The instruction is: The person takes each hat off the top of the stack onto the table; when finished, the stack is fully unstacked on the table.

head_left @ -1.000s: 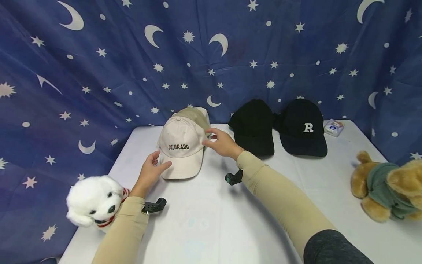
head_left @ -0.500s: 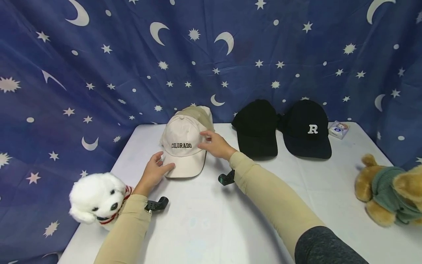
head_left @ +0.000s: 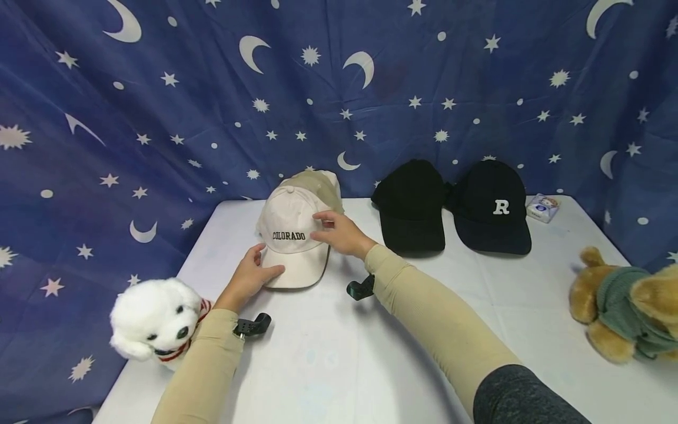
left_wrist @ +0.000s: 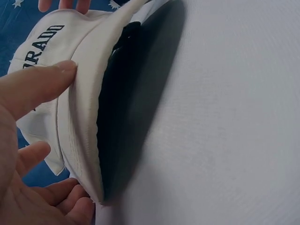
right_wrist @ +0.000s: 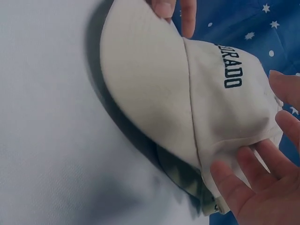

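Observation:
A cream baseball cap (head_left: 288,219) lettered COLORADO stands on the table, brim toward me, in front of a khaki cap (head_left: 316,184). My left hand (head_left: 248,277) is at the brim's left side. Its thumb (left_wrist: 51,84) lies over the brim, while the lower fingers (left_wrist: 70,194) curl at the brim's edge. At the right of the crown is my right hand (head_left: 341,234), its fingers spread; the fingertips (right_wrist: 222,171) lie against the cap's side. A dark shadow shows beneath the brim, and a green brim is partly visible under it in the right wrist view.
A black cap (head_left: 412,206) and a dark cap with a white R (head_left: 489,206) stand to the right. Beyond them lies a small box (head_left: 542,208). A white plush dog (head_left: 150,318) sits left, a brown plush toy (head_left: 609,306) right. A starry blue curtain (head_left: 339,88) hangs behind.
My right hand has moved left and down onto the side of the cream cap. My left hand has edged right, its thumb now over the brim. The cap has shifted only slightly.

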Demonstrator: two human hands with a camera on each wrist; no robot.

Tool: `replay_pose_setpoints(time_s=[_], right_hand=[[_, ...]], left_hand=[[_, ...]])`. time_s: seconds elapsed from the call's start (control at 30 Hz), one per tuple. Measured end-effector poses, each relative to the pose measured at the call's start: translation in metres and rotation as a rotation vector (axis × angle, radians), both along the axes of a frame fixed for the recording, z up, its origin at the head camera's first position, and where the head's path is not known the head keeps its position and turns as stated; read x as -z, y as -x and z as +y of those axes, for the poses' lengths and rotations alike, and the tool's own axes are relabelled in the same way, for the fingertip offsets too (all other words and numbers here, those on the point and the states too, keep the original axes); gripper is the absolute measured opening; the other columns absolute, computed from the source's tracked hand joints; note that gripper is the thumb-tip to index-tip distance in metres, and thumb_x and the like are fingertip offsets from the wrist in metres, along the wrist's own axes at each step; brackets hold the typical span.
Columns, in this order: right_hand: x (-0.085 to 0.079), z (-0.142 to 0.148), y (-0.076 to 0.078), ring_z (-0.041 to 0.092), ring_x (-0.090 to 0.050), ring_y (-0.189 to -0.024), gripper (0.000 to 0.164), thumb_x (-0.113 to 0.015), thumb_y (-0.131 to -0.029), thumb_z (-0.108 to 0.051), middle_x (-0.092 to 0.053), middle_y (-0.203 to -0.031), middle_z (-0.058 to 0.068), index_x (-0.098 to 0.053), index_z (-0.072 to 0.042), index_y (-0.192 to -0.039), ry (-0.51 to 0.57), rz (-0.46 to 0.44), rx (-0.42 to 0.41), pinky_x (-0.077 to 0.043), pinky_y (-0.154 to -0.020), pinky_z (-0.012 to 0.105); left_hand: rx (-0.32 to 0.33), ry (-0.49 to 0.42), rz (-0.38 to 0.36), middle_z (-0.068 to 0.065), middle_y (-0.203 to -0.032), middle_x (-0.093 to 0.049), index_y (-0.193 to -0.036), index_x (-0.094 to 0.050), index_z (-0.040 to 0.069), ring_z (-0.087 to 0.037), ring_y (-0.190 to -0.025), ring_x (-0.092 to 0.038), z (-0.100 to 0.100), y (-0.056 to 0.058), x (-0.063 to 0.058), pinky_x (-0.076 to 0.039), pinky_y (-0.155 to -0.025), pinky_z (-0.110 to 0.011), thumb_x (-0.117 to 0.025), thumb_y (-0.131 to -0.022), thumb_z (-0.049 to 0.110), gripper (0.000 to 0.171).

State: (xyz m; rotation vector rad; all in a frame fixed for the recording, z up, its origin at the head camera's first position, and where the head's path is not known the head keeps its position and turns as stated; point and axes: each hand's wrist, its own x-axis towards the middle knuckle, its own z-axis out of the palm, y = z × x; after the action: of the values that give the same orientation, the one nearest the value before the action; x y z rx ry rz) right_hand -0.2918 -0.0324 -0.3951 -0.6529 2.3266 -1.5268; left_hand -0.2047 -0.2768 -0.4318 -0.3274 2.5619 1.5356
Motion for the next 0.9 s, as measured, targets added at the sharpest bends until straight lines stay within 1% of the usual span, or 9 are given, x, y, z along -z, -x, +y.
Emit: replay_pose_setpoints(time_s=[0.1, 0.2, 0.37, 0.53, 0.67, 0.9], right_hand=[[-0.002, -0.001, -0.003, 0.027, -0.045, -0.135, 0.051, -0.071, -0.094, -0.020, -0.049, -0.146, 0.011, -0.055, -0.007, -0.140, -0.004, 0.004, -0.003, -0.040, -0.108, 0.038], [-0.001, 0.000, -0.005, 0.027, -0.045, -0.134, 0.050, -0.070, -0.094, -0.021, -0.050, -0.145, 0.011, -0.055, -0.007, -0.139, -0.009, 0.013, -0.003, -0.040, -0.108, 0.040], [-0.001, 0.000, -0.007, 0.028, -0.047, -0.132, 0.050, -0.070, -0.094, -0.019, -0.051, -0.143, 0.012, -0.054, -0.004, -0.139, 0.011, 0.032, -0.003, -0.040, -0.107, 0.040], [0.000, -0.001, -0.010, 0.029, -0.049, -0.127, 0.047, -0.070, -0.093, -0.018, -0.052, -0.140, 0.012, -0.057, -0.004, -0.136, 0.013, 0.070, -0.001, -0.043, -0.103, 0.039], [0.000, 0.000, -0.012, 0.029, -0.051, -0.122, 0.044, -0.070, -0.092, -0.018, -0.052, -0.137, 0.012, -0.062, -0.006, -0.133, 0.001, 0.102, -0.004, -0.045, -0.099, 0.039], [-0.001, 0.002, -0.015, 0.026, -0.052, -0.113, 0.039, -0.071, -0.092, -0.016, -0.054, -0.127, 0.011, -0.066, -0.006, -0.129, -0.011, 0.125, 0.003, -0.045, -0.095, 0.037]], left_hand=[[0.030, 0.019, -0.013, -0.027, -0.163, -0.009, -0.159, -0.013, 0.002, -0.038, -0.150, -0.007, 0.001, 0.000, 0.000, -0.011, -0.119, -0.049, -0.077, -0.089, 0.026, 0.098], [0.045, 0.038, -0.018, -0.025, -0.163, -0.007, -0.159, -0.012, 0.002, -0.037, -0.151, -0.004, 0.001, -0.001, 0.000, -0.009, -0.119, -0.050, -0.077, -0.088, 0.029, 0.100], [0.026, 0.042, -0.024, -0.025, -0.164, -0.007, -0.159, -0.013, 0.004, -0.036, -0.151, -0.005, 0.000, 0.000, 0.001, -0.010, -0.120, -0.048, -0.078, -0.088, 0.027, 0.100], [0.026, 0.033, -0.004, -0.026, -0.163, -0.010, -0.159, -0.017, 0.005, -0.037, -0.150, -0.009, 0.000, 0.001, 0.001, -0.014, -0.119, -0.047, -0.080, -0.086, 0.024, 0.099], [0.031, 0.020, 0.009, -0.027, -0.162, -0.011, -0.159, -0.018, 0.005, -0.038, -0.150, -0.011, 0.000, -0.001, 0.002, -0.015, -0.119, -0.048, -0.080, -0.085, 0.021, 0.098], [0.024, 0.014, -0.012, -0.029, -0.161, -0.012, -0.159, -0.017, 0.007, -0.040, -0.149, -0.011, 0.000, -0.005, 0.003, -0.014, -0.118, -0.052, -0.080, -0.085, 0.022, 0.099]])
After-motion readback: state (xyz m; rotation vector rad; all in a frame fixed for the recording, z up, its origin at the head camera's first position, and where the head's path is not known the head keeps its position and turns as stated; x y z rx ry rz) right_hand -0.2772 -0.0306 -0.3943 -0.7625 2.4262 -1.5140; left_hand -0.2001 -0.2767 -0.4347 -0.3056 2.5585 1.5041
